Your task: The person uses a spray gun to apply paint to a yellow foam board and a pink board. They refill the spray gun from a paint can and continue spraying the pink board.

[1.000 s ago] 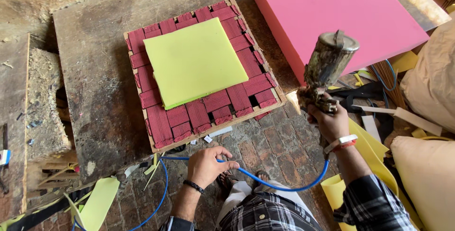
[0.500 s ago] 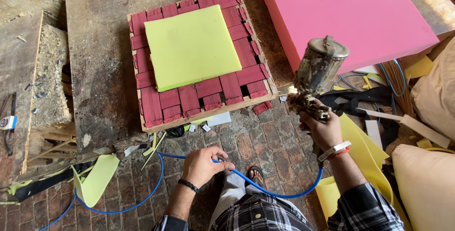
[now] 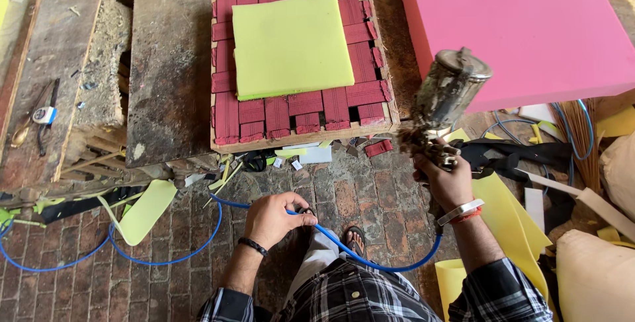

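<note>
Webbed frame (image 3: 301, 114) on worn board (image 3: 169, 64), perhaps wooden.

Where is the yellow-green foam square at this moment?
In the head view, the yellow-green foam square lies on the red webbing frame, upper centre, left of the pink foam block.

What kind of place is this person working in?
Probably an upholstery or furniture workshop: a wooden seat frame with red woven webbing topped by a yellow-green foam square, a big pink foam slab, and a metal spray gun in the right hand.
</note>
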Motion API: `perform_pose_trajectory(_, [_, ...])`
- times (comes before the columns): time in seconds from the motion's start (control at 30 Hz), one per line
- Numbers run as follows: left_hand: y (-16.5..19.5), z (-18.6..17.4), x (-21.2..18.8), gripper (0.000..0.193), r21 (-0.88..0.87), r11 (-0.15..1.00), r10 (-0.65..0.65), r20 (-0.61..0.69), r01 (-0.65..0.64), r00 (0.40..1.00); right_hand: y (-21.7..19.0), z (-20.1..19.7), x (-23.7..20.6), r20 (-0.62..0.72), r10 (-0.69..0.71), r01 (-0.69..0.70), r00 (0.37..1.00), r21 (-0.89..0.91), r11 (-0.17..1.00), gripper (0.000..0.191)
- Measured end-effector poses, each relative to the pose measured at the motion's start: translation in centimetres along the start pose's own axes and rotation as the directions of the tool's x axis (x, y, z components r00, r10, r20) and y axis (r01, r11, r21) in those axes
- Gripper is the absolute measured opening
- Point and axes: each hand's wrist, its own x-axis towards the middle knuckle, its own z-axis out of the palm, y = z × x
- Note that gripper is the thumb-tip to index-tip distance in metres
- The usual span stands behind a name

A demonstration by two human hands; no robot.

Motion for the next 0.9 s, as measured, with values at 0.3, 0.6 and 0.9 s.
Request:
perform_pose_trajectory(0.3, [-2.7,-1.4,-2.3,0.045,-0.032,0.999,-0.045,-0.067,0.043,0.997,-1.4,3.5,-0.5,0.096,0.011,-0.006,0.995,-0.053,0.999,0.029])
perform_pose_trajectory(0.6, [-9.1,-5.0,-1.8,0.048,-0.056,0.998,-0.039,-0.11,0.033,0.993,-1.6,11.1,-2.0,0.146,0.022,-0.015,0.989,-0.045,0.999,0.023])
perform_pose_trajectory(0.9, [-20.5,-11.7,-0.6,0.049,-0.111,0.992,0.066,-0.022,-0.068,0.998,-0.5,21.6,-6.5,-0.038,-0.016,0.014,0.999,-0.051,0.999,0.031])
